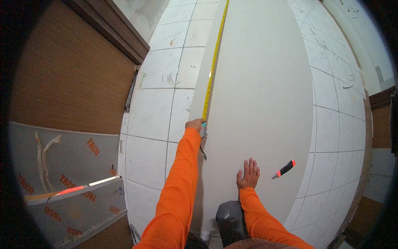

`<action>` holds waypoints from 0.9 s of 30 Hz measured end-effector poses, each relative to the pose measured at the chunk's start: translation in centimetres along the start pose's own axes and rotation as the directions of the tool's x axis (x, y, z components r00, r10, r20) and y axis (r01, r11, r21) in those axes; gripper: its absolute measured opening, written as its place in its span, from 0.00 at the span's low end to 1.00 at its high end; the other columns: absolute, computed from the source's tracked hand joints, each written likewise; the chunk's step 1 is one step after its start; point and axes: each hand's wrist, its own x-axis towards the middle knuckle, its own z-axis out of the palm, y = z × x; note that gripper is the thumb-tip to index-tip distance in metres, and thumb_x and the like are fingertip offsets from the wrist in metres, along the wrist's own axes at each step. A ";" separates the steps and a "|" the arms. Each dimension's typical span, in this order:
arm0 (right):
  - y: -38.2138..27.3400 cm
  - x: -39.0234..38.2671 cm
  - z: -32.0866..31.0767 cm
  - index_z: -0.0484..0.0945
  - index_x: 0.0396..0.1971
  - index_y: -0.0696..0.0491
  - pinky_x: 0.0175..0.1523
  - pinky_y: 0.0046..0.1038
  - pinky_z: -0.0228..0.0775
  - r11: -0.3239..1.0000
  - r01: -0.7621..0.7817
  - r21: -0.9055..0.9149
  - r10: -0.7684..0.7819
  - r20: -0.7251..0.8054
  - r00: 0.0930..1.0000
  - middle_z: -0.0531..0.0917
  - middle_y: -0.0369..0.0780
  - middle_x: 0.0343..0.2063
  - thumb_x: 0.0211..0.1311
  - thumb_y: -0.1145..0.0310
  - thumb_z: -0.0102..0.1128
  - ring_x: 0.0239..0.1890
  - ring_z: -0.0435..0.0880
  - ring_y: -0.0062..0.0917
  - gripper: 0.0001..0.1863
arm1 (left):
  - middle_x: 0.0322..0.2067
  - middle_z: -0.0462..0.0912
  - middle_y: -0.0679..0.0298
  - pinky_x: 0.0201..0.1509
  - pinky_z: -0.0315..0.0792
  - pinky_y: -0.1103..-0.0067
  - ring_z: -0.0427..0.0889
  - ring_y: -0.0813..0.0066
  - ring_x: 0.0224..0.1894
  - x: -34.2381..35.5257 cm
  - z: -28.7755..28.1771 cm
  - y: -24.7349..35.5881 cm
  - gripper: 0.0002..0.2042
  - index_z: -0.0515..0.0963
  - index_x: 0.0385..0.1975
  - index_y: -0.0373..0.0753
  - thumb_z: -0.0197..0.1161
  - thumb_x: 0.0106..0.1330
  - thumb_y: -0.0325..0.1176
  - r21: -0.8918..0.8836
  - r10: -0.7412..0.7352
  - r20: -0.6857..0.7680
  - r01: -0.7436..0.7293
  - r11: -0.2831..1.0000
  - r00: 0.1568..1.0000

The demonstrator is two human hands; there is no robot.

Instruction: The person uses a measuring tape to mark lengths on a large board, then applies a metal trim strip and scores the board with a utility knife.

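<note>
My left hand is closed around the tape measure, its wrist strap dangling over the long pale board in front of me. The yellow blade runs out from my fist, away from me, just inside the board's left edge; its far end lies beyond my view, so I cannot tell how it is fixed there. To read true, I judge, the blade wants to be taut, untwisted and parallel to that edge, since any slant or bow would spoil the figure. A dark shadow line shows beside it, so it may be lifted a little, and lowering it flat would help. My right hand is open, palm down on the board's near part, fingers spread a little and gripping nothing; even weight there should steady me without flexing the sheet. The utility knife lies to its right on the board, its tip towards my hand, so sliding the palm that way calls for care.
</note>
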 end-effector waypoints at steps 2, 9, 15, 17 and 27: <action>-0.1 0.0 0.0 0.65 0.71 0.46 0.77 0.47 0.44 1.000 0.008 0.006 -0.008 -0.013 1.000 0.59 0.39 0.75 0.66 0.59 0.56 0.77 0.53 0.36 0.33 | 0.26 0.86 0.56 0.23 0.77 0.64 0.83 0.62 0.21 0.2 -0.2 -0.2 0.12 0.84 0.34 0.37 0.63 0.67 0.41 -0.106 -0.096 -0.009 0.094 0.990 0.995; 0.0 0.0 0.2 0.65 0.71 0.45 0.77 0.48 0.45 1.000 0.010 0.006 -0.010 -0.020 1.000 0.59 0.39 0.75 0.65 0.59 0.57 0.77 0.54 0.36 0.33 | 0.23 0.83 0.55 0.19 0.75 0.64 0.81 0.63 0.19 -0.8 -0.7 -1.1 0.12 0.82 0.34 0.36 0.64 0.67 0.39 -0.058 -0.077 0.014 0.078 0.995 0.997; 0.7 -0.2 0.4 0.65 0.71 0.45 0.77 0.48 0.45 1.000 0.014 -0.026 -0.015 -0.029 0.999 0.59 0.39 0.75 0.65 0.59 0.57 0.77 0.53 0.36 0.33 | 0.23 0.83 0.55 0.18 0.74 0.63 0.80 0.63 0.18 -0.5 0.3 -2.9 0.12 0.81 0.35 0.35 0.63 0.67 0.39 -0.130 -0.063 0.027 0.066 0.989 0.998; 2.0 -0.3 0.1 0.65 0.71 0.45 0.77 0.48 0.45 0.998 -0.004 -0.055 0.003 -0.024 1.000 0.59 0.39 0.75 0.65 0.59 0.57 0.77 0.53 0.36 0.33 | 0.23 0.83 0.55 0.18 0.74 0.63 0.79 0.63 0.18 0.3 2.1 -3.7 0.12 0.81 0.34 0.34 0.63 0.67 0.39 -0.111 -0.037 0.074 0.045 0.993 0.997; 2.9 -0.2 0.0 0.66 0.70 0.46 0.76 0.49 0.47 0.998 0.001 -0.055 -0.005 -0.065 0.998 0.61 0.40 0.74 0.65 0.59 0.57 0.77 0.55 0.37 0.32 | 0.22 0.82 0.59 0.22 0.76 0.69 0.80 0.66 0.17 4.8 3.2 -6.5 0.11 0.82 0.30 0.36 0.64 0.65 0.38 -0.006 0.014 0.063 -0.014 1.000 0.998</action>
